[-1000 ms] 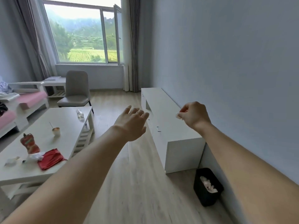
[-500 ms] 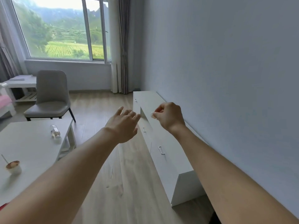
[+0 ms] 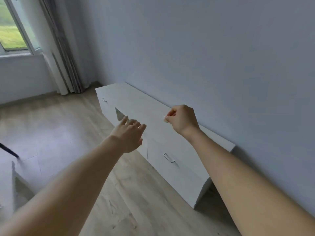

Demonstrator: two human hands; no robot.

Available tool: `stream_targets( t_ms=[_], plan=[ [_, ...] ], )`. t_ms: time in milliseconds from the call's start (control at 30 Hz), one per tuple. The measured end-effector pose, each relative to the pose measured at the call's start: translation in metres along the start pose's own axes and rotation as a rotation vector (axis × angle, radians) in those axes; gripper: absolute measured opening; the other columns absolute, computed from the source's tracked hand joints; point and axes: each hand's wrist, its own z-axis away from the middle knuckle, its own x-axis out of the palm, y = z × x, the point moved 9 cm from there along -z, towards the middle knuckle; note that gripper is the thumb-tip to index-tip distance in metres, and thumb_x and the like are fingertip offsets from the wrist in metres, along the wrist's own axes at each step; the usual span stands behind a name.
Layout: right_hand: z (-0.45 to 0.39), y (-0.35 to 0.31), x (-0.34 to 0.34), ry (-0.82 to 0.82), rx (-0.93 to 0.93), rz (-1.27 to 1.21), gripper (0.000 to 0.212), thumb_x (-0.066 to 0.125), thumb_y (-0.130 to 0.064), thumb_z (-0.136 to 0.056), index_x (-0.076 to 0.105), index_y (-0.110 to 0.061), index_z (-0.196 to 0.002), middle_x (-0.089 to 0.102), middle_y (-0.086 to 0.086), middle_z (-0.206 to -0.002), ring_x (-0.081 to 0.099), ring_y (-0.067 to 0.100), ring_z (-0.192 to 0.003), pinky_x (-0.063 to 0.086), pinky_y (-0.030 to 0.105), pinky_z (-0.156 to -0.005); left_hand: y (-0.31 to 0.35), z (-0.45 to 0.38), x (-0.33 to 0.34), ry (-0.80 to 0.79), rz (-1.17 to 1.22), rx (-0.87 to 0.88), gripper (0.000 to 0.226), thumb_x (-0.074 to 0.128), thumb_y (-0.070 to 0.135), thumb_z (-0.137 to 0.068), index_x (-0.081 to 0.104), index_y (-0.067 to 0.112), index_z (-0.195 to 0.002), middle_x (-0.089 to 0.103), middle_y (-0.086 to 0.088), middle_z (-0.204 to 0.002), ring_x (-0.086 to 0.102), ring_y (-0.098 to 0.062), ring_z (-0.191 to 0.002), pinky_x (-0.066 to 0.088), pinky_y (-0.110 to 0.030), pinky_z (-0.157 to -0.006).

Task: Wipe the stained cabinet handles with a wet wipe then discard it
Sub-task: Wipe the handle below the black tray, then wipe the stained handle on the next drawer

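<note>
On the far left is a window (image 3: 12, 31) with a long curtain (image 3: 63, 57) beside it. Next comes the left hand (image 3: 129, 135). It holds nothing, and its fingers are out straight and a little apart, above the front edge of the low white cabinet (image 3: 153, 116). Below and to the right, a small metal handle (image 3: 169, 158) sits on a drawer front. Another handle (image 3: 104, 100) is at the far end. The right hand (image 3: 182, 119) is up over the cabinet top, with finger and thumb pinching a small wet wipe (image 3: 165, 118). The wipe is not touching any handle yet. I think the hand should go down to the near handle and rub all around it, slowly. The free hand could press on the cabinet for balance.
</note>
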Motion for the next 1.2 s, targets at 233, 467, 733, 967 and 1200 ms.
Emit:
stream_targets(
  t_ms=[233, 467, 733, 967, 1200],
  plan=[
    [-0.099, 0.072, 0.048, 0.16, 0.176, 0.026, 0.008, 0.069, -0.016, -0.081, 0.065, -0.012, -0.076, 0.067, 0.009, -0.093, 0.061, 0.024, -0.089, 0.053, 0.035, -0.079, 0.006, -0.131, 0.066, 0.034, 0.009, 0.249, 0.054, 0.037, 0.039, -0.101, 0.023, 0.016, -0.147, 0.033, -0.002, -0.15, 0.02, -0.02, -0.143, 0.003, -0.041, -0.118],
    [-0.168, 0.161, 0.141, 0.115, 0.394, 0.021, 0.013, 0.067, -0.017, -0.083, 0.06, -0.017, -0.071, 0.064, 0.008, -0.097, 0.061, 0.024, -0.083, 0.047, 0.026, -0.07, 0.0, -0.238, 0.167, -0.095, 0.024, 0.407, 0.051, 0.038, 0.038, -0.101, 0.026, 0.016, -0.145, 0.037, -0.001, -0.147, 0.024, -0.019, -0.14, 0.004, -0.038, -0.117],
    [-0.173, 0.262, 0.201, 0.175, 0.682, 0.018, 0.011, 0.066, -0.017, -0.083, 0.063, -0.012, -0.074, 0.06, 0.007, -0.095, 0.057, 0.023, -0.078, 0.04, 0.026, -0.067, 0.031, -0.32, 0.267, -0.146, 0.015, 0.63, 0.049, 0.038, 0.036, -0.101, 0.026, 0.015, -0.144, 0.031, -0.003, -0.149, 0.024, -0.02, -0.14, 0.005, -0.038, -0.117],
    [-0.149, 0.353, 0.277, 0.319, 0.869, 0.047, 0.011, 0.067, -0.019, -0.083, 0.065, -0.01, -0.078, 0.059, 0.008, -0.095, 0.059, 0.022, -0.081, 0.046, 0.029, -0.07, 0.07, -0.369, 0.378, -0.089, 0.03, 0.826, 0.052, 0.036, 0.032, -0.102, 0.02, 0.013, -0.148, 0.026, -0.004, -0.153, 0.016, -0.021, -0.143, 0.003, -0.037, -0.117],
    [-0.135, 0.443, 0.358, 0.542, 0.82, 0.03, 0.01, 0.069, -0.021, -0.083, 0.066, -0.013, -0.077, 0.057, 0.004, -0.095, 0.059, 0.015, -0.084, 0.041, 0.022, -0.069, 0.102, -0.403, 0.525, 0.423, 0.142, 0.871, 0.084, 0.085, 0.015, -0.057, 0.052, 0.003, -0.134, 0.043, -0.018, -0.144, 0.036, -0.032, -0.136, 0.019, -0.048, -0.114]
  ],
)
